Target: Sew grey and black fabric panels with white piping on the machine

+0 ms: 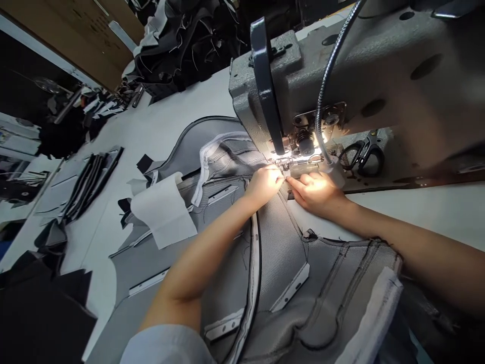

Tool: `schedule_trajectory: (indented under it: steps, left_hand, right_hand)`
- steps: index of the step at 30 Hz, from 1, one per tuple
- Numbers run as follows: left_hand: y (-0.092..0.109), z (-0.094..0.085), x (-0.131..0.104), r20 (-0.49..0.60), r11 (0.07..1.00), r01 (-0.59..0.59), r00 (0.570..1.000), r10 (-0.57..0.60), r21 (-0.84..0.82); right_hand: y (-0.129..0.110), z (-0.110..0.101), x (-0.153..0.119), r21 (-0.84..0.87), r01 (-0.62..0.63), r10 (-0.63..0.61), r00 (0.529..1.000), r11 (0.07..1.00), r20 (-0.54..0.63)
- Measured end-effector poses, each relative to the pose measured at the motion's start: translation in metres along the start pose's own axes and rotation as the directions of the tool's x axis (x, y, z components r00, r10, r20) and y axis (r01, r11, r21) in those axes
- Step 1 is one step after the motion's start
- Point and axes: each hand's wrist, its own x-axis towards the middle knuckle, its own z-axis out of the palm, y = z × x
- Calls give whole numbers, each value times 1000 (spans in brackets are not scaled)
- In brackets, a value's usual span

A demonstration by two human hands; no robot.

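A large grey sewn fabric piece [280,227] with dark seams and white strips lies over the table and reaches under the needle area of a sewing machine [359,86]. My left hand [264,186] pinches the fabric edge just in front of the lit presser foot [286,164]. Close on its right, my right hand [316,192] rests with its index finger stretched to the same spot, the other fingers loosely curled. The fingertips of both hands nearly meet. A white cloth patch [164,210] lies on the fabric at the left.
Black-handled scissors [366,154] lie on the machine bed behind my right hand. Stacked dark and grey pieces [91,182] are on the white table [102,237] at the left. A heap of dark fabric [189,45] sits at the back, beside a cardboard box [87,35].
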Motion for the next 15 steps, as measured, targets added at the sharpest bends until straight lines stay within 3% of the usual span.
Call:
schedule_trajectory:
  steps: [7,15]
  left_hand:
    - [-1,-2,9,-3,994,43,999,-43,95]
    - [-5,6,20,-89,973,123,990,-108,195]
  right_hand:
    - [-4,-4,7,-39,-60,64,991,997,117]
    - [-1,5,7,4,-64,64,997,998,48]
